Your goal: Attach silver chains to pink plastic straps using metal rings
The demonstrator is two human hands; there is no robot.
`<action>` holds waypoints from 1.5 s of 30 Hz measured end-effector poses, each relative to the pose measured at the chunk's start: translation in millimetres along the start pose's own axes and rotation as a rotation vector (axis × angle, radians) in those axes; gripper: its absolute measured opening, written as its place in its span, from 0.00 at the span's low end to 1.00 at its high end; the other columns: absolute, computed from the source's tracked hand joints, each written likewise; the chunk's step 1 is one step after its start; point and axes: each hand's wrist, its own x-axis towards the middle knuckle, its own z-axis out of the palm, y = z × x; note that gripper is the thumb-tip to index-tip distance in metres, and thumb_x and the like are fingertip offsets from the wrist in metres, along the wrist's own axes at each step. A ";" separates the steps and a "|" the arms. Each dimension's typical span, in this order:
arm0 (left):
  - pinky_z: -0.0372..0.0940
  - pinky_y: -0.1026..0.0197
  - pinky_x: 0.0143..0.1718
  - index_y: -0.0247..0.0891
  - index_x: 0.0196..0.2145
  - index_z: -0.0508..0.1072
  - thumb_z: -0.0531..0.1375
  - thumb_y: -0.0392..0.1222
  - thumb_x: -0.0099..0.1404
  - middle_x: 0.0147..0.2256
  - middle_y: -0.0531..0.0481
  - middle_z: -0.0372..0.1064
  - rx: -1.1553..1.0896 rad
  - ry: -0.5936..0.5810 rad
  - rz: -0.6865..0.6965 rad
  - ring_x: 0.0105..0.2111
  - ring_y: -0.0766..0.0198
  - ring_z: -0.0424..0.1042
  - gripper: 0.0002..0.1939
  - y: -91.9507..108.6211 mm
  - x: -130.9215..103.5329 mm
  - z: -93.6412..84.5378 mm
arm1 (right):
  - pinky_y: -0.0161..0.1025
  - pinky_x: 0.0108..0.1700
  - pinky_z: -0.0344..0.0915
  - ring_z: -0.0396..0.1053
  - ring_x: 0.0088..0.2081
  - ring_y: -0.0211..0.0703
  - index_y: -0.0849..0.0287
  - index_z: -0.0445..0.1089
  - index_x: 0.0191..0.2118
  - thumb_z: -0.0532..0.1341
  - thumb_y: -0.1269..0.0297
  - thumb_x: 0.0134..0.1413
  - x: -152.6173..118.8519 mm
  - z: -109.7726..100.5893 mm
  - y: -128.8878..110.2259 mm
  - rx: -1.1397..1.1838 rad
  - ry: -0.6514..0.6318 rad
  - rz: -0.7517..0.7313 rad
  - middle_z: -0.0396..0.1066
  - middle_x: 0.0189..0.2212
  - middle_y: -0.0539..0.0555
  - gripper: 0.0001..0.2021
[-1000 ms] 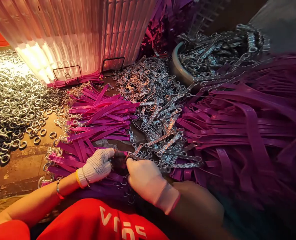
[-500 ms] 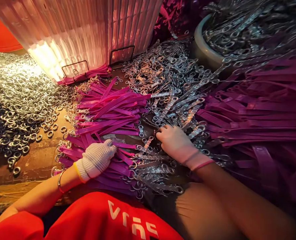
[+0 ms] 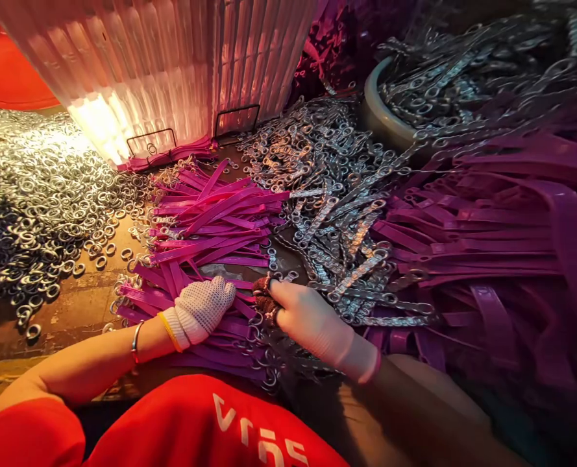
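My left hand (image 3: pixel 203 308), in a white dotted knit glove, is closed over the pile of purple straps (image 3: pixel 152 301). A strap end (image 3: pixel 244 284) sticks out on its right side, apparently gripped by it. To the right is my right hand (image 3: pixel 312 324), in a thin pale glove with dark fingertips. Its fingers are curled together close to that strap end, and what they hold, if anything, is hidden. Short metal chains (image 3: pixel 366 272) with end rings lie beyond my right hand. More purple straps with metal links (image 3: pixel 210 220) form a stack farther away.
Loose metal rings (image 3: pixel 49 188) are heaped at left. A translucent ribbed panel (image 3: pixel 156 71) stands at the back. A rimmed tub (image 3: pixel 380 104) of chains is at back right, with many purple straps (image 3: pixel 487 227) at right. A red container (image 3: pixel 15 74) sits at far left.
My right hand has moved left and slightly down from the chains, close to my left hand. My left hand has shifted slightly right, still closed. The view has tilted a little.
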 end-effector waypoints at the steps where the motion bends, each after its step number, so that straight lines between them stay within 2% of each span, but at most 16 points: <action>1: 0.71 0.53 0.36 0.35 0.52 0.68 0.46 0.35 0.72 0.46 0.36 0.70 -0.021 0.003 -0.009 0.39 0.51 0.77 0.17 -0.8 1.1 -0.1 | 0.33 0.39 0.59 0.73 0.41 0.43 0.56 0.73 0.44 0.54 0.73 0.58 -0.1 1.0 -4.5 0.003 -0.004 -0.006 0.78 0.40 0.55 0.13; 4: 0.71 0.55 0.36 0.36 0.50 0.69 0.49 0.35 0.70 0.44 0.40 0.71 -0.039 0.007 -0.015 0.39 0.52 0.77 0.14 -3.7 2.1 -0.5 | 0.35 0.39 0.58 0.73 0.41 0.43 0.57 0.73 0.42 0.54 0.74 0.57 0.0 3.8 -12.9 -0.033 -0.004 0.014 0.78 0.40 0.55 0.13; 10: 0.71 0.53 0.27 0.35 0.51 0.69 0.44 0.34 0.72 0.42 0.38 0.70 0.071 0.069 -0.024 0.33 0.50 0.77 0.17 0.7 -7.1 8.6 | 0.36 0.39 0.57 0.73 0.42 0.45 0.59 0.72 0.41 0.54 0.74 0.57 0.1 12.5 -12.8 -0.086 0.037 0.075 0.77 0.40 0.57 0.11; 14: 0.71 0.53 0.30 0.35 0.48 0.71 0.45 0.37 0.72 0.41 0.38 0.72 0.032 0.030 0.040 0.35 0.49 0.78 0.16 -0.9 -3.3 5.6 | 0.36 0.41 0.59 0.73 0.43 0.46 0.59 0.72 0.42 0.54 0.76 0.54 3.1 16.8 -13.3 -0.071 0.067 0.067 0.76 0.41 0.58 0.14; 17: 0.71 0.53 0.34 0.35 0.47 0.72 0.51 0.36 0.68 0.42 0.38 0.72 -0.059 0.030 0.092 0.37 0.49 0.77 0.13 -9.4 1.6 0.5 | 0.36 0.44 0.61 0.71 0.44 0.46 0.59 0.73 0.44 0.55 0.78 0.52 5.9 17.5 -13.5 -0.034 0.138 0.022 0.76 0.42 0.58 0.16; 20: 0.70 0.54 0.42 0.34 0.47 0.73 0.57 0.33 0.61 0.45 0.39 0.73 -0.317 0.161 0.076 0.42 0.51 0.75 0.16 -19.4 3.3 -0.1 | 0.37 0.46 0.62 0.71 0.45 0.46 0.59 0.73 0.43 0.56 0.76 0.54 5.6 18.2 -13.6 0.023 0.186 0.001 0.76 0.42 0.58 0.14; 22: 0.68 0.57 0.44 0.35 0.45 0.74 0.56 0.34 0.62 0.43 0.43 0.74 -0.601 0.253 0.027 0.42 0.56 0.74 0.14 -23.3 2.7 0.6 | 0.38 0.46 0.63 0.71 0.44 0.47 0.59 0.73 0.43 0.57 0.73 0.56 3.6 19.9 -15.2 0.078 0.208 0.005 0.76 0.41 0.58 0.11; 26: 0.67 0.63 0.38 0.34 0.38 0.74 0.56 0.40 0.66 0.35 0.47 0.75 -1.054 0.303 0.010 0.35 0.63 0.72 0.09 -20.5 -2.1 -3.2 | 0.38 0.48 0.63 0.71 0.46 0.47 0.60 0.71 0.48 0.58 0.71 0.57 1.0 23.7 -22.1 0.163 0.270 -0.022 0.75 0.44 0.59 0.13; 28: 0.64 0.66 0.31 0.33 0.36 0.72 0.58 0.42 0.65 0.31 0.49 0.73 -1.179 0.272 0.018 0.28 0.67 0.69 0.09 -15.7 -5.3 -6.9 | 0.37 0.47 0.62 0.71 0.45 0.46 0.61 0.71 0.47 0.56 0.76 0.54 1.6 23.0 -25.7 0.127 0.253 -0.006 0.75 0.44 0.60 0.15; 30: 0.58 0.69 0.21 0.34 0.35 0.70 0.58 0.45 0.66 0.24 0.54 0.68 -1.283 0.197 -0.006 0.20 0.71 0.62 0.10 -10.4 -8.1 -9.3 | 0.36 0.44 0.61 0.71 0.43 0.46 0.61 0.71 0.42 0.55 0.80 0.50 2.6 20.4 -28.7 0.064 0.193 0.029 0.75 0.41 0.60 0.15; 33: 0.49 0.70 0.14 0.37 0.31 0.65 0.56 0.47 0.66 0.17 0.59 0.59 -1.434 0.061 -0.046 0.13 0.73 0.55 0.11 -2.8 -10.2 -7.3 | 0.36 0.37 0.57 0.71 0.37 0.45 0.60 0.71 0.36 0.54 0.78 0.49 2.5 15.4 -32.9 0.000 0.115 0.092 0.76 0.35 0.57 0.12; 37: 0.45 0.71 0.10 0.39 0.29 0.61 0.57 0.47 0.63 0.15 0.60 0.57 -1.655 -0.030 -0.138 0.10 0.73 0.54 0.11 5.8 -8.4 -1.6 | 0.39 0.32 0.51 0.70 0.32 0.45 0.59 0.71 0.32 0.57 0.73 0.48 -3.9 13.7 -37.4 -0.043 0.111 0.111 0.75 0.29 0.56 0.07; 41: 0.44 0.71 0.10 0.39 0.29 0.61 0.58 0.44 0.59 0.15 0.60 0.57 -1.833 -0.019 -0.200 0.10 0.74 0.51 0.09 13.3 1.8 -8.4 | 0.40 0.36 0.53 0.70 0.38 0.50 0.61 0.72 0.35 0.57 0.74 0.43 -10.3 17.5 -39.8 -0.081 0.203 0.042 0.75 0.36 0.61 0.11; 43: 0.45 0.72 0.11 0.39 0.30 0.61 0.58 0.43 0.58 0.16 0.60 0.56 -1.885 -0.010 -0.204 0.10 0.75 0.50 0.08 15.8 10.9 -16.1 | 0.39 0.35 0.54 0.71 0.37 0.47 0.62 0.71 0.37 0.55 0.77 0.44 -10.2 16.4 -37.2 0.014 0.171 0.110 0.76 0.36 0.61 0.13; 45: 0.47 0.72 0.12 0.39 0.31 0.62 0.57 0.45 0.60 0.17 0.60 0.55 -1.804 -0.023 -0.185 0.11 0.75 0.49 0.08 15.9 22.7 -23.7 | 0.37 0.33 0.53 0.70 0.34 0.44 0.61 0.70 0.36 0.53 0.78 0.47 -8.6 10.9 -29.7 0.132 0.110 0.198 0.76 0.32 0.58 0.13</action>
